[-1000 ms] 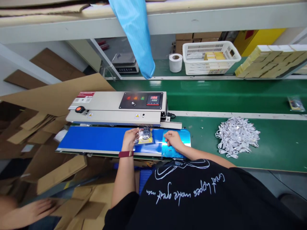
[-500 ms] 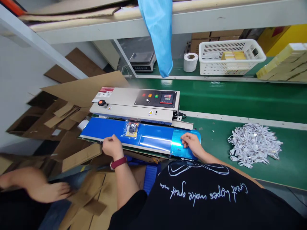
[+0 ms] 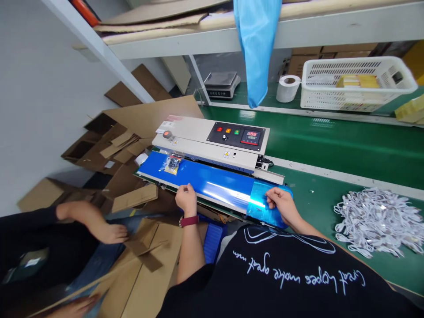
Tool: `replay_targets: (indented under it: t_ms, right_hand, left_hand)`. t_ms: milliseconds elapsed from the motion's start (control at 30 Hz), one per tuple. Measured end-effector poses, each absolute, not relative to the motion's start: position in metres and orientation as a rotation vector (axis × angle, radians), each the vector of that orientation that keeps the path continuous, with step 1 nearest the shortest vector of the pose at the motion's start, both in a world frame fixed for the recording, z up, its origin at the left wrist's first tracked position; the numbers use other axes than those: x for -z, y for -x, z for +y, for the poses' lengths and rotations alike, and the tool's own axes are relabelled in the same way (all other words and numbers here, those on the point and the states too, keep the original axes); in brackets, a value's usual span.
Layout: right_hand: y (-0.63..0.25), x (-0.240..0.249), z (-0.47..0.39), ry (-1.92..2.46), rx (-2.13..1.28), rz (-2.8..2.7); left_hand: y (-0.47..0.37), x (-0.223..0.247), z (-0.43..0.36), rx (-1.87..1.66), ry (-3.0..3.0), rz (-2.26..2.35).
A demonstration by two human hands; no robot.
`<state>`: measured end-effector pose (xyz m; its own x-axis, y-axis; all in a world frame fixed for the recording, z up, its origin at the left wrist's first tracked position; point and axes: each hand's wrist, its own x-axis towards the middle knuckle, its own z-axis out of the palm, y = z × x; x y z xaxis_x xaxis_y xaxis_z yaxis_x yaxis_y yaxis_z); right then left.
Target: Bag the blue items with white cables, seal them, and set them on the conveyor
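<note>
At the near edge of a long, flat blue belt, the left hand has fingers curled together, nothing visible in them. The right hand is at its shiny light-blue end; whether those bent fingers grip anything, I cannot tell. Farther off, a small clear plastic pouch, dark and yellow inside, lies toward the belt's left end, beside a boxy beige machine. It looks light, its film slippery; the near edge seems best to hold.

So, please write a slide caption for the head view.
A bag on the blue belt beside a machine, apart from left hand and right hand.
</note>
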<state>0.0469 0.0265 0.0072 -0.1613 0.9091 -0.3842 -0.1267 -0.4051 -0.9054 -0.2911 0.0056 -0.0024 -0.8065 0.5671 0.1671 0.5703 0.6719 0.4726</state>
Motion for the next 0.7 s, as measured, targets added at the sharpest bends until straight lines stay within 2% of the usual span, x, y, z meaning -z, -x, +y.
replay_targets:
  t_ms: [700]
  right_hand:
    - [-0.074,0.002,0.020,1.316,-1.701,-0.979]
  left_hand:
    - [0.283,0.017,-0.010,0.914,0.972,-2.914]
